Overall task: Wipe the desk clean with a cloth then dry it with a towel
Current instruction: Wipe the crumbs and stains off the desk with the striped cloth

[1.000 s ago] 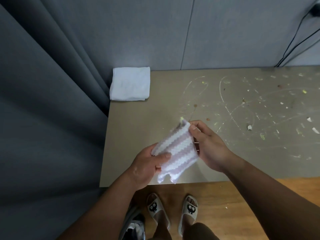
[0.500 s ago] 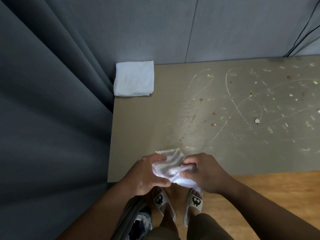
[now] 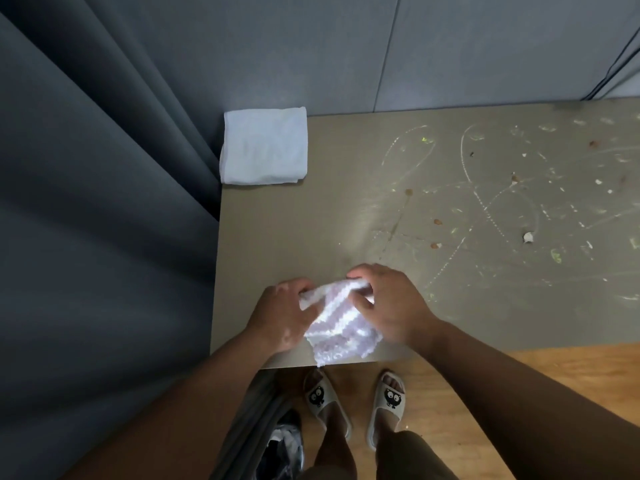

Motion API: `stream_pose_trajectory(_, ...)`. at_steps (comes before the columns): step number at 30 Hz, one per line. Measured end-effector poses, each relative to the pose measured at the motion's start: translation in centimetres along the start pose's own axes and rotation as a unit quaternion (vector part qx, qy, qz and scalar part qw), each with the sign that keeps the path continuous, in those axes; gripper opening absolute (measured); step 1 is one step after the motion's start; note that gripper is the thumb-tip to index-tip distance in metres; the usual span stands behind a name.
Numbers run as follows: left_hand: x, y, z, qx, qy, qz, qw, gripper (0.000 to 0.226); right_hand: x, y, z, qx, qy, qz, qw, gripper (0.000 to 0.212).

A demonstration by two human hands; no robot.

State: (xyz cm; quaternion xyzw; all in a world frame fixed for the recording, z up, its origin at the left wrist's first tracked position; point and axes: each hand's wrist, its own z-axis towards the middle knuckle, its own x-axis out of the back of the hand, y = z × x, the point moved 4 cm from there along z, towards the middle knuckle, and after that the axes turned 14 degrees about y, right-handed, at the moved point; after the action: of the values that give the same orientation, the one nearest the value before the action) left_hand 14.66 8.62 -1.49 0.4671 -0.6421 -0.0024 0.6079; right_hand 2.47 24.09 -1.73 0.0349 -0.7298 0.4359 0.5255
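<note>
A striped pink and white cloth [image 3: 337, 323] lies at the desk's near left edge, its lower corner hanging just over the rim. My left hand [image 3: 282, 315] grips its left side and my right hand [image 3: 388, 303] grips its top right part. The beige desk [image 3: 346, 209] is smeared with chalky streaks, crumbs and brown spots [image 3: 485, 202] across its middle and right. A folded white towel [image 3: 264, 146] rests flat on the far left corner of the desk.
A dark grey curtain [image 3: 104, 202] hangs along the desk's left side and a grey wall panel [image 3: 415, 46] stands behind it. Black cables [image 3: 613, 67] run down at the far right. Below the desk edge are wooden floor, my feet in slippers [image 3: 325, 403] and a bag [image 3: 280, 441].
The cloth was held up spread between both hands, then bunched near the desk edge. Now it is down on the desk surface, partly spread under both hands. The view shifted downward.
</note>
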Motion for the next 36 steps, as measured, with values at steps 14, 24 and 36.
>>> stream_pose_trajectory(14, 0.4, -6.8, 6.7, -0.143, 0.136, 0.246, 0.949, 0.063, -7.9, -0.6, -1.4, 0.237, -0.052, -0.211, 0.947, 0.080)
stream_pose_trajectory(24, -0.1, -7.8, 6.9, -0.158, 0.179, 0.242, 0.940, 0.066, -3.5, 3.6, 13.5, 0.001, -0.003, -0.245, 0.970, 0.076)
stream_pose_trajectory(36, -0.1, -5.7, 7.5, -0.131, 0.223, 0.212, 0.942, 0.059, -6.8, 0.8, -4.3, 0.134, -0.055, -0.222, 0.964, 0.078)
